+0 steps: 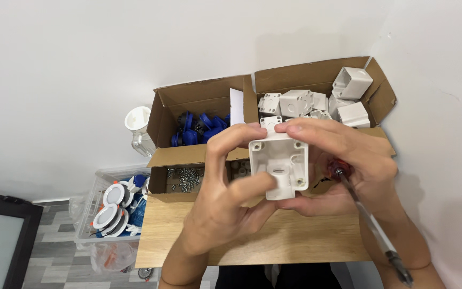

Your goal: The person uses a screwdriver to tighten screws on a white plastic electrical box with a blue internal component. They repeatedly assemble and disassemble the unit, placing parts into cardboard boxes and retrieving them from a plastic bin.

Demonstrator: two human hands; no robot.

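between both hands' fingers [252, 132] sits a gripped white plastic box [278, 163].

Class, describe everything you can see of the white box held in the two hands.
The white box looks like moulded plastic, roughly square, its open side facing the camera. Inside are corner screw holes and a round central boss with a hole. It is held above the wooden table, in front of the cardboard boxes. The left hand grips its left side, thumb across the lower front; the right hand holds its top and right side, also holding a red-handled screwdriver.
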